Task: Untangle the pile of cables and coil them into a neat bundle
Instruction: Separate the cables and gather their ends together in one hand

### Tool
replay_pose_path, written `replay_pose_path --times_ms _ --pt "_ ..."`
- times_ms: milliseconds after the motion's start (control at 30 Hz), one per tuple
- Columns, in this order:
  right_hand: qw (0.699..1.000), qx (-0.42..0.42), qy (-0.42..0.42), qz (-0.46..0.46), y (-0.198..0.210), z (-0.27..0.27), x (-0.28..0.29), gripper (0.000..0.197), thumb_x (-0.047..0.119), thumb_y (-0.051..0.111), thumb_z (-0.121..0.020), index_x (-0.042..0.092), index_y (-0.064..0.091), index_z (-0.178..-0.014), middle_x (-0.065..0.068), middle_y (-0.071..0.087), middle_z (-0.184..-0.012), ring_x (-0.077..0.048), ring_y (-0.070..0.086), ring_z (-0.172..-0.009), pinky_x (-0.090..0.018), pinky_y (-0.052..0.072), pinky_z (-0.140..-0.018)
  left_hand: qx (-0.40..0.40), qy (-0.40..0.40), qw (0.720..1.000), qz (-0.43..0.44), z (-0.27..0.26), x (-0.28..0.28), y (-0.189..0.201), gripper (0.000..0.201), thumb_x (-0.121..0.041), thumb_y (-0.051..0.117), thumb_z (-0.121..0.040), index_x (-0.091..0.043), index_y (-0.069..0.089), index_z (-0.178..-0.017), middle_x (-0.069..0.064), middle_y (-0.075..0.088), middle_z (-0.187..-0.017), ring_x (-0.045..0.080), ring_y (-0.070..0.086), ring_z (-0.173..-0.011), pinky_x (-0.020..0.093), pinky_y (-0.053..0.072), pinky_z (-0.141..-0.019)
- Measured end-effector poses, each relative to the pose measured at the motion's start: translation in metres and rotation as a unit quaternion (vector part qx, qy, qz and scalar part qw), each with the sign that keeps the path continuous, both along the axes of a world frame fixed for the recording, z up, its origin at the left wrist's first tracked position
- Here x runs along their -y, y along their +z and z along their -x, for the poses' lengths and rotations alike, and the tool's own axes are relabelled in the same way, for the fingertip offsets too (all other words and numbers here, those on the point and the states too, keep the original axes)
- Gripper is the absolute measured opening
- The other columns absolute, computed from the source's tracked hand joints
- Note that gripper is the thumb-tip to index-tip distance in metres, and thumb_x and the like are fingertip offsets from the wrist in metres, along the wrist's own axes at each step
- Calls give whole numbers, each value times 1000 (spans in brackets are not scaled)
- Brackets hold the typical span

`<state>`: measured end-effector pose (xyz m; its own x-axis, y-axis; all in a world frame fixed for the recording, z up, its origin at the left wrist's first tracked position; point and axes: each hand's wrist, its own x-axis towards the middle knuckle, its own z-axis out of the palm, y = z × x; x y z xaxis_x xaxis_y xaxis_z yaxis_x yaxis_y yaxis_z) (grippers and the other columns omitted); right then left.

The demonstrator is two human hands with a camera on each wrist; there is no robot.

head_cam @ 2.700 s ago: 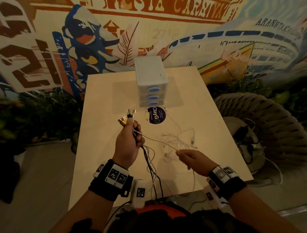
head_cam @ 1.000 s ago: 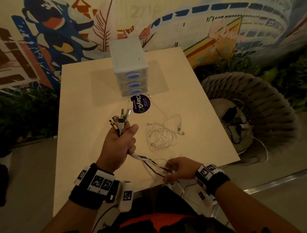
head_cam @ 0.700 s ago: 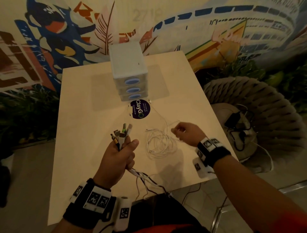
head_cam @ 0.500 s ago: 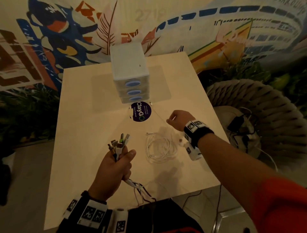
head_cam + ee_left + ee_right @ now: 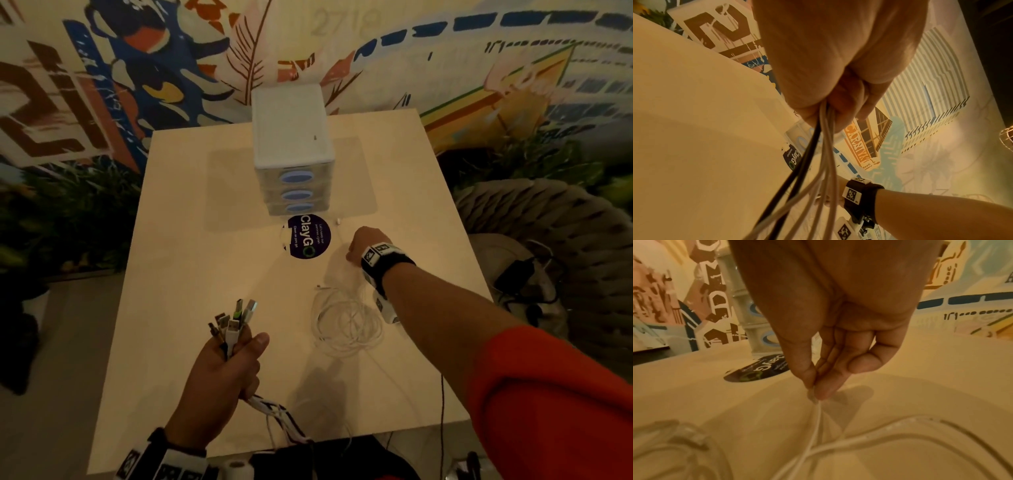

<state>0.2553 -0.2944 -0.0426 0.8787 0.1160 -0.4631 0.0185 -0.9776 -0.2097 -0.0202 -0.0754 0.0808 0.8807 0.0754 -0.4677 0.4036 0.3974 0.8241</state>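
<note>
Low in the left half of the head view, our left hand (image 5: 224,370) gripped a bunch of cables (image 5: 274,409) in a closed fist, their plugs (image 5: 233,318) fanned out above the fingers and the black and white leads trailing down off the near edge of the table (image 5: 191,274). Right of centre a loose white coil (image 5: 346,322) lay flat on the table, just below the dark round sticker (image 5: 309,240) and the small drawer unit (image 5: 291,147). Above the coil, our right hand (image 5: 359,245) pinched one thin white cable (image 5: 816,423) between thumb and fingertips (image 5: 824,389), close over the tabletop.
</note>
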Motion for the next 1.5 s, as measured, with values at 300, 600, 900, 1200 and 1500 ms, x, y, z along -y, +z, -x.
replay_pose_path --times_ms 300,600,900,1200,1500 --pt "976 49 -77 -197 100 29 24 32 43 68 -93 11 73 -93 -3 72 -87 -22 67 -82 -33 51 -76 1 -21 999 -47 -1 5 2 47 -13 74 -87 -30 39 -60 -6 21 -53 13 16 -43 29 20 -46" --pt "901 77 -34 -426 205 128 62 11 30 63 -99 19 59 -100 0 77 -90 -16 74 -79 -27 52 -69 45 -42 996 -70 -7 19 21 38 -22 73 -89 -22 38 -74 -6 21 -55 13 18 -43 25 26 -45" --pt "915 68 128 -378 184 226 7 15 37 67 -95 25 65 -103 13 70 -90 -1 64 -85 -16 47 -74 88 -88 987 -100 -15 47 43 28 -38 66 -92 -11 66 -102 2 28 -55 16 22 -45 29 22 -48" --pt "973 -30 115 -200 99 231 28 22 33 53 -103 22 71 -108 -1 69 -106 -20 63 -99 -34 49 -87 116 22 992 46 -16 22 59 43 -45 43 -98 -26 54 -61 -9 28 -55 5 20 -42 24 18 -43" --pt "967 -4 -10 -256 119 201 56 26 25 47 -106 23 72 -102 7 74 -96 -10 69 -87 -33 55 -86 180 1 980 -80 -15 -6 59 44 -46 39 -104 -26 49 -66 6 31 -64 10 21 -47 35 17 -49"
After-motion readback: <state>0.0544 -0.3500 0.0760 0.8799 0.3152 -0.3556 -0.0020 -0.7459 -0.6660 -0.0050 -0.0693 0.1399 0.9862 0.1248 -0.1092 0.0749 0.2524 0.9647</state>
